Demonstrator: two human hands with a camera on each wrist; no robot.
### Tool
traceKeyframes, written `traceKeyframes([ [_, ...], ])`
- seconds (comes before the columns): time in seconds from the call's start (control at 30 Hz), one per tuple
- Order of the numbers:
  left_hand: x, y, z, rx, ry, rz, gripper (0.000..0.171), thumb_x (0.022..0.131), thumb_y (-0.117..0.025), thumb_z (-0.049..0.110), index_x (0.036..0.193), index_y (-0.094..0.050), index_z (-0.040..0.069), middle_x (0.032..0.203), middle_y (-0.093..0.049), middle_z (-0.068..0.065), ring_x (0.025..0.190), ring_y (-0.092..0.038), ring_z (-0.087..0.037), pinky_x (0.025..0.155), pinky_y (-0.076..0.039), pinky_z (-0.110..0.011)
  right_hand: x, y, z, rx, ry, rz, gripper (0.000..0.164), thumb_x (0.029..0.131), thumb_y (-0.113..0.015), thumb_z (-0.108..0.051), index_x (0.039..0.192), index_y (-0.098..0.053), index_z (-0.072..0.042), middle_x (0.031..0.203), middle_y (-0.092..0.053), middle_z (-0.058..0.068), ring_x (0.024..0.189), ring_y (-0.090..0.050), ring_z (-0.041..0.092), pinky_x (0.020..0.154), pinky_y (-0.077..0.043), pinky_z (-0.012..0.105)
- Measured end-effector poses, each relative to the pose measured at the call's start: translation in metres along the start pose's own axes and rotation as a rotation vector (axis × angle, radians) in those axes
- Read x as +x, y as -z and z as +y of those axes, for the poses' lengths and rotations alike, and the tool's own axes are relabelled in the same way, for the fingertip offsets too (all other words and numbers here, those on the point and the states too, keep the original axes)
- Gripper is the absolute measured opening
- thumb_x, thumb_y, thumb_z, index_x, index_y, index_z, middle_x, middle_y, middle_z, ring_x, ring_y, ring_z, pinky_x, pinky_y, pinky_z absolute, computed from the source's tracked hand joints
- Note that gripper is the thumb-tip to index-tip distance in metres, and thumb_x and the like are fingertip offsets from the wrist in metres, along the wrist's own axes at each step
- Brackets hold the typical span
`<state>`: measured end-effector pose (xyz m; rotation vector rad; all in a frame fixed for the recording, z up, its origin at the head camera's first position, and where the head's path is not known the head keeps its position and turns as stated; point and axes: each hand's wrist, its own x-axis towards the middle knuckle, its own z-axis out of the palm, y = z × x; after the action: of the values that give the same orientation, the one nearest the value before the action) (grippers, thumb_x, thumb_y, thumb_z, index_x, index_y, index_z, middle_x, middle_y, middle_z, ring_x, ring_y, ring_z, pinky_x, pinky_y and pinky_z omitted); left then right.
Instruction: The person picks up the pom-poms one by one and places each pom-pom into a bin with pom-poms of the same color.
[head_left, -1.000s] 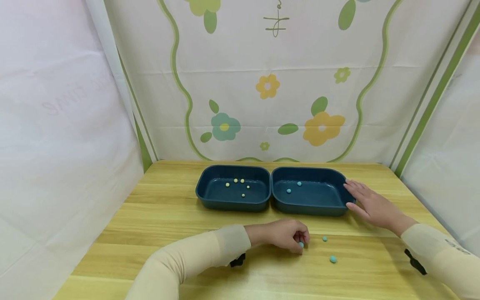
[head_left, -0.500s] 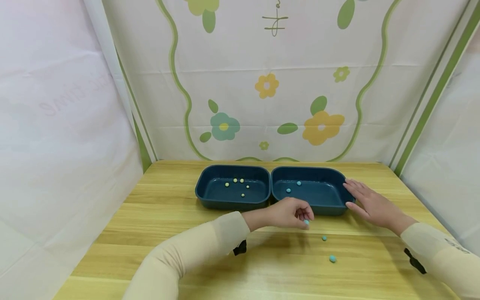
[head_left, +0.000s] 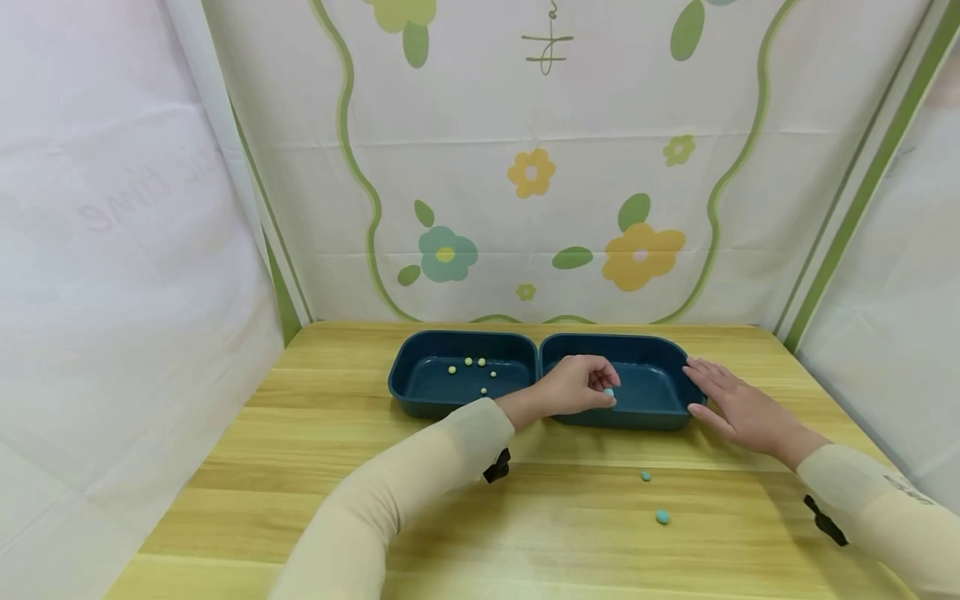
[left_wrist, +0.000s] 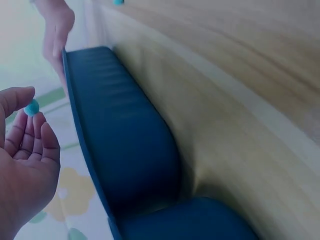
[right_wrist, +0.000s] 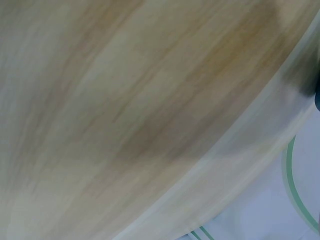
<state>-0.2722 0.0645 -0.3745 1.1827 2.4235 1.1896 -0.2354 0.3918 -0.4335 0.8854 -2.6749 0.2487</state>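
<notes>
My left hand [head_left: 573, 385] pinches a small turquoise ball [left_wrist: 32, 107] between thumb and fingertips, held over the right-hand dark blue tray [head_left: 652, 421]. In the left wrist view the hand [left_wrist: 25, 160] is beside that tray's wall, the ball at its fingertips. The hand hides the left part of the tray's inside. My right hand [head_left: 738, 408] rests with fairly straight fingers against the tray's right end. Two more turquoise balls, a smaller one [head_left: 646, 476] and a larger one [head_left: 662, 517], lie on the table in front.
A second dark blue tray [head_left: 420, 408] stands directly left of the first, with several small pale yellow balls [head_left: 452, 369] on its floor. The wooden table [head_left: 322, 467] ends at a white printed curtain [head_left: 465, 183] behind, with white cloth sides left and right.
My left hand has lifted the turquoise ball off the table and carried it away from me, over the right tray. The right hand has stayed at the tray's end.
</notes>
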Motion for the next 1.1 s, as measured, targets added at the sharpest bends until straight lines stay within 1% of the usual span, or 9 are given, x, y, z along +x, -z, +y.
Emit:
traceKeyframes([
  [0.13,0.009,-0.001,-0.007,0.012,0.012,0.037,0.016,0.088,-0.072,0.008,0.103,-0.066,0.005,0.089,-0.059,0.007,0.079,-0.055,-0.003,0.072,-0.047,-0.013,0.001,0.0,0.0,0.002,0.005,-0.002,0.062,0.097,-0.06,-0.026,0.145,-0.037,0.006,0.148,-0.035,0.027,0.139,-0.028,0.041,0.115,-0.001,0.022],
  [0.27,0.019,-0.003,-0.013,0.058,0.03,0.066,0.018,0.088,-0.072,0.008,0.105,-0.066,0.002,0.088,-0.058,0.007,0.078,-0.055,-0.003,0.071,-0.046,-0.012,0.001,-0.001,0.0,-0.001,0.01,0.002,0.062,0.097,-0.06,-0.026,0.145,-0.038,0.006,0.148,-0.036,0.027,0.14,-0.028,0.04,0.115,-0.001,0.022],
  [0.43,0.03,-0.006,-0.019,0.126,0.066,0.083,0.018,0.089,-0.072,0.01,0.105,-0.066,0.003,0.086,-0.056,0.009,0.077,-0.053,-0.003,0.069,-0.045,-0.012,0.0,-0.002,0.001,-0.011,0.015,0.009,0.062,0.097,-0.06,-0.026,0.145,-0.038,0.006,0.148,-0.036,0.027,0.14,-0.027,0.038,0.114,-0.001,0.02],
  [0.53,0.035,-0.006,-0.022,0.145,0.092,0.085,0.018,0.089,-0.072,0.01,0.105,-0.066,0.004,0.086,-0.056,0.009,0.077,-0.053,-0.003,0.069,-0.045,-0.012,0.0,-0.003,0.003,-0.012,0.01,0.012,0.062,0.097,-0.061,-0.026,0.145,-0.039,0.006,0.148,-0.036,0.027,0.141,-0.027,0.038,0.114,-0.001,0.02],
  [0.8,0.041,-0.005,-0.024,0.177,0.153,0.1,0.017,0.09,-0.071,0.012,0.105,-0.067,0.005,0.087,-0.057,0.008,0.078,-0.054,-0.004,0.069,-0.045,-0.015,0.0,-0.003,0.003,-0.008,0.006,0.015,0.062,0.096,-0.061,-0.025,0.145,-0.039,0.006,0.148,-0.036,0.027,0.14,-0.027,0.039,0.113,0.0,0.019],
  [0.9,0.041,-0.004,-0.024,0.194,0.177,0.109,0.018,0.09,-0.071,0.013,0.106,-0.066,0.005,0.086,-0.057,0.008,0.078,-0.053,-0.004,0.069,-0.045,-0.015,0.0,-0.003,0.004,-0.014,-0.001,0.012,0.062,0.097,-0.061,-0.025,0.145,-0.038,0.006,0.148,-0.036,0.027,0.141,-0.026,0.038,0.113,0.001,0.018],
  [1.0,0.041,-0.004,-0.025,0.208,0.197,0.114,0.019,0.09,-0.071,0.013,0.106,-0.066,0.005,0.086,-0.057,0.008,0.078,-0.053,-0.004,0.068,-0.045,-0.015,0.0,-0.003,0.005,-0.021,0.01,0.004,0.062,0.098,-0.059,-0.025,0.145,-0.037,0.007,0.148,-0.035,0.028,0.142,-0.024,0.037,0.113,0.002,0.019],
  [1.1,0.04,-0.004,-0.027,0.221,0.205,0.117,0.019,0.09,-0.071,0.013,0.107,-0.067,0.005,0.087,-0.057,0.008,0.078,-0.053,-0.004,0.068,-0.045,-0.016,0.0,-0.004,0.005,-0.02,0.013,0.008,0.061,0.098,-0.059,-0.025,0.145,-0.037,0.007,0.148,-0.035,0.027,0.142,-0.024,0.037,0.113,0.001,0.019],
])
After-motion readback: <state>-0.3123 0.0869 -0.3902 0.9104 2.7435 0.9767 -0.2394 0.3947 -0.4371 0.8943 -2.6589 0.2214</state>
